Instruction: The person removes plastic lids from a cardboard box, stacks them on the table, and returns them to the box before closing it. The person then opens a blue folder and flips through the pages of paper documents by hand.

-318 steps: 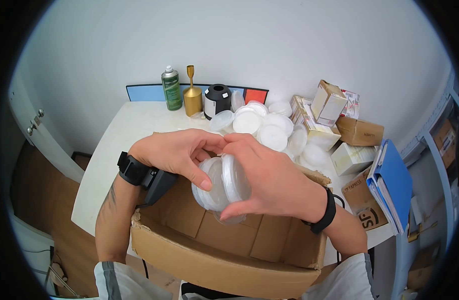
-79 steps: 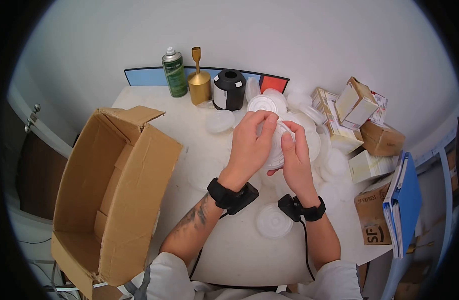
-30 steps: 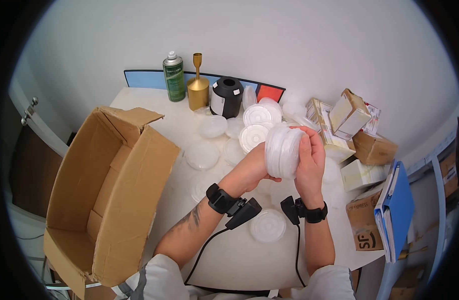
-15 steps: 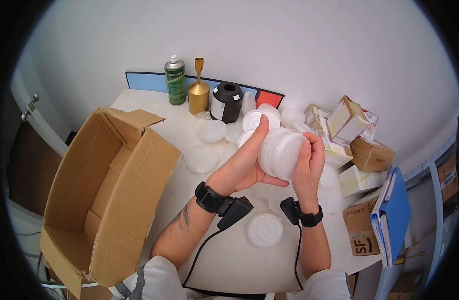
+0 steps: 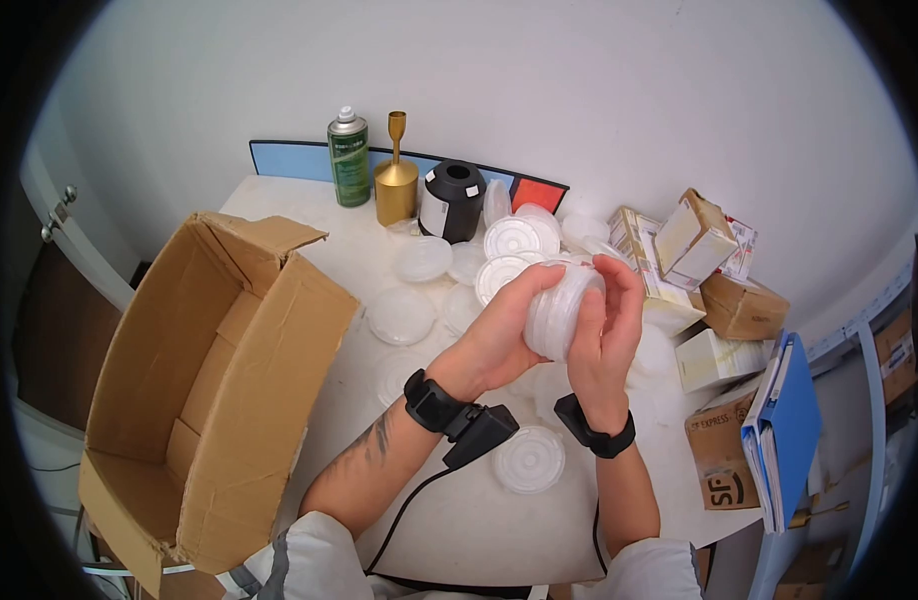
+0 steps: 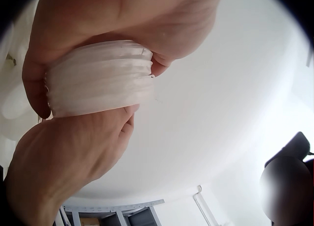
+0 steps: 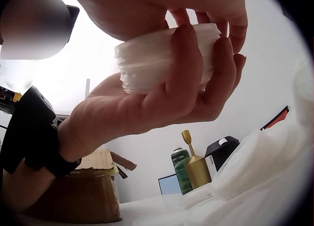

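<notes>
Both hands hold a stack of translucent plastic lids (image 5: 557,315) above the table, standing on edge and slightly tilted in the head view. My left hand (image 5: 504,330) grips the stack from the left, its thumb over the upper edge. From the right, my right hand (image 5: 609,335) wraps the other end, thumb lying along the outer face. The left wrist view shows the layered rims of the lid stack (image 6: 100,78) between both palms. In the right wrist view, left fingers (image 7: 184,64) curl over the stack's side. Beneath the wrists, a single round lid (image 5: 529,460) lies flat.
More loose lids (image 5: 401,316) lie scattered behind and left of the hands. An open cardboard box (image 5: 269,420) stands at the left. At the back are a green spray can (image 5: 350,165), a gold candlestick (image 5: 397,185) and a black container (image 5: 452,200). Small boxes (image 5: 697,240) and a blue binder (image 5: 791,430) line the right.
The cardboard box has gone from in front of the body to the left side. Half a second ago my left hand lay spread against the stack; now its fingers and thumb close round it.
</notes>
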`<state>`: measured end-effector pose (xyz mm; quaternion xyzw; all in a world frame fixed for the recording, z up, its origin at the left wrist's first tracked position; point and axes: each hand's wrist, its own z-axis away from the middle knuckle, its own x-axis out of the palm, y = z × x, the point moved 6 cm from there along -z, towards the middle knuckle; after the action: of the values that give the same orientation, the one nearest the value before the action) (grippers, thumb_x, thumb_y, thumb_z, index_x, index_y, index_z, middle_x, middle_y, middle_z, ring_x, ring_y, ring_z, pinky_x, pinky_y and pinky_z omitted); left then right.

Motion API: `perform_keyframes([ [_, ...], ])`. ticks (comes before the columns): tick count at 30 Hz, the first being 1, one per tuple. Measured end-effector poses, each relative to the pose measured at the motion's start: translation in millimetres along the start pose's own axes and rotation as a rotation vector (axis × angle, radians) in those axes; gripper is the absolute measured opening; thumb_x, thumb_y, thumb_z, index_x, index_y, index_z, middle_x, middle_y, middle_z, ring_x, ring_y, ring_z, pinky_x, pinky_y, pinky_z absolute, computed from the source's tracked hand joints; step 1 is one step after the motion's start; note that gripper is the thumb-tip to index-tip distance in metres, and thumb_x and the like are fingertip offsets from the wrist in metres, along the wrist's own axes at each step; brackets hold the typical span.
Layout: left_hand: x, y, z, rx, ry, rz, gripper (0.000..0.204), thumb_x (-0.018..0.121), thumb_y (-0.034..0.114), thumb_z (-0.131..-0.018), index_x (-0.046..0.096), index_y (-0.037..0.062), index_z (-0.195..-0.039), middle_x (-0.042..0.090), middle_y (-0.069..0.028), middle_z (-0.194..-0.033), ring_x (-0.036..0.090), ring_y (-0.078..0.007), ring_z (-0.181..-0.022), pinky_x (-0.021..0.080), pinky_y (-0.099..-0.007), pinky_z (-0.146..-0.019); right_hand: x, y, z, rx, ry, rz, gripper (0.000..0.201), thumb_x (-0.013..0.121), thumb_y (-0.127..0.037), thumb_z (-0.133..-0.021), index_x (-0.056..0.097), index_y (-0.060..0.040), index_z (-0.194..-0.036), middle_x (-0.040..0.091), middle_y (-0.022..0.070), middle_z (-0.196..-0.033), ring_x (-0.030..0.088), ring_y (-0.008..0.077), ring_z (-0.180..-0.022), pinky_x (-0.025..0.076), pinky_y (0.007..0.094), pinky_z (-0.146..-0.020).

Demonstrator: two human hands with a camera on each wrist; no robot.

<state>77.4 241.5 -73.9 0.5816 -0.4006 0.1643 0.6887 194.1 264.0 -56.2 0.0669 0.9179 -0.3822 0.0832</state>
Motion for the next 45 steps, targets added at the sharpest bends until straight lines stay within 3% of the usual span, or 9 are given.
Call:
perform_keyframes([
  [9, -11, 8, -2, 0.121, 0.119, 0.069, 0.053, 0.05, 0.049, -0.108, 0.051, 0.0124, -0.145, 0.061, -0.0067, -0.137, 0.062, -0.0214, -0.125, 0.053, -0.041, -0.104, 14, -20, -3, -0.247, -0.324, 0.046, 0.103, 0.095, -0.041, -0.068, 0.046, 0.0014, -0.148, 0.053, 0.0196, -0.144, 0.054, 0.0368, -0.133, 0.044, 0.0457, -0.112],
  [22, 0, 16, 7, 0.101, 0.061, -0.029, 0.059, 0.049, 0.056, -0.107, 0.048, 0.0123, -0.148, 0.06, -0.0065, -0.138, 0.062, -0.021, -0.125, 0.055, -0.0401, -0.101, 16, -15, -4, -0.127, -0.433, 0.015, 0.106, 0.096, -0.037, -0.064, 0.041, -0.0026, -0.147, 0.048, 0.0192, -0.145, 0.049, 0.0359, -0.135, 0.041, 0.0465, -0.113],
  [25, -2, 16, 8, 0.103, 0.078, -0.014, 0.061, 0.047, 0.059, -0.107, 0.049, 0.012, -0.146, 0.06, -0.0069, -0.135, 0.062, -0.0203, -0.123, 0.055, -0.039, -0.098, 23, -29, 0, -0.315, -0.399, 0.208, 0.108, 0.096, -0.034, -0.063, 0.038, -0.003, -0.148, 0.045, 0.0196, -0.144, 0.047, 0.0357, -0.135, 0.04, 0.047, -0.114],
  [31, -16, -4, -14, 0.108, 0.027, -0.234, 0.066, 0.045, 0.064, -0.106, 0.047, 0.0083, -0.141, 0.056, -0.0091, -0.13, 0.057, -0.0166, -0.121, 0.053, -0.0353, -0.097, 17, -11, 5, -0.07, -0.474, 0.171, 0.114, 0.094, -0.032, -0.062, 0.031, 0.0006, -0.151, 0.043, 0.0212, -0.148, 0.044, 0.0372, -0.137, 0.034, 0.0474, -0.118],
  [34, -5, -2, -6, 0.079, -0.029, -0.266, 0.084, 0.042, 0.072, -0.101, 0.035, 0.0007, -0.145, 0.05, -0.0136, -0.134, 0.053, -0.0241, -0.127, 0.051, -0.0379, -0.101, 14, -19, 6, -0.14, -0.513, 0.271, 0.123, 0.094, -0.031, -0.06, 0.025, 0.0011, -0.157, 0.038, 0.0229, -0.156, 0.04, 0.0375, -0.144, 0.03, 0.0472, -0.121],
  [35, 8, 10, 9, 0.084, -0.127, -0.319, 0.104, 0.041, 0.075, -0.099, 0.022, -0.0137, -0.15, 0.045, -0.0258, -0.143, 0.05, -0.0293, -0.132, 0.045, -0.0408, -0.109, 11, -27, 5, -0.147, -0.498, 0.256, 0.121, 0.091, -0.026, -0.062, 0.023, 0.0002, -0.159, 0.037, 0.0234, -0.158, 0.038, 0.0374, -0.146, 0.029, 0.0473, -0.122],
  [38, 24, 10, 5, 0.112, -0.413, -0.349, 0.11, 0.04, 0.081, -0.096, 0.018, -0.0064, -0.158, 0.042, -0.0241, -0.151, 0.046, -0.0281, -0.138, 0.044, -0.0407, -0.111, 10, -48, 11, -0.118, -0.398, 0.194, 0.107, 0.079, -0.011, -0.069, 0.024, -0.0037, -0.16, 0.037, 0.0231, -0.158, 0.039, 0.0368, -0.147, 0.031, 0.0486, -0.123],
  [40, 21, 6, -7, 0.077, -0.37, -0.343, 0.124, 0.043, 0.09, -0.088, 0.007, -0.0008, -0.165, 0.034, -0.0276, -0.158, 0.047, -0.031, -0.142, 0.042, -0.0408, -0.114, -5, -32, 4, -0.042, -0.232, 0.153, 0.092, 0.068, -0.006, -0.074, 0.03, -0.0058, -0.159, 0.041, 0.0229, -0.156, 0.044, 0.0365, -0.144, 0.035, 0.0494, -0.121],
  [45, 2, 47, 94, -0.032, -0.428, -0.24, 0.12, 0.04, 0.089, -0.089, 0.009, 0.0017, -0.165, 0.029, -0.0271, -0.162, 0.037, -0.0306, -0.15, 0.038, -0.0418, -0.117, 20, -136, -47, -0.181, -0.233, 0.105, 0.087, 0.068, -0.03, -0.083, 0.033, -0.0054, -0.159, 0.052, 0.0183, -0.145, 0.054, 0.0337, -0.133, 0.043, 0.0459, -0.113],
])
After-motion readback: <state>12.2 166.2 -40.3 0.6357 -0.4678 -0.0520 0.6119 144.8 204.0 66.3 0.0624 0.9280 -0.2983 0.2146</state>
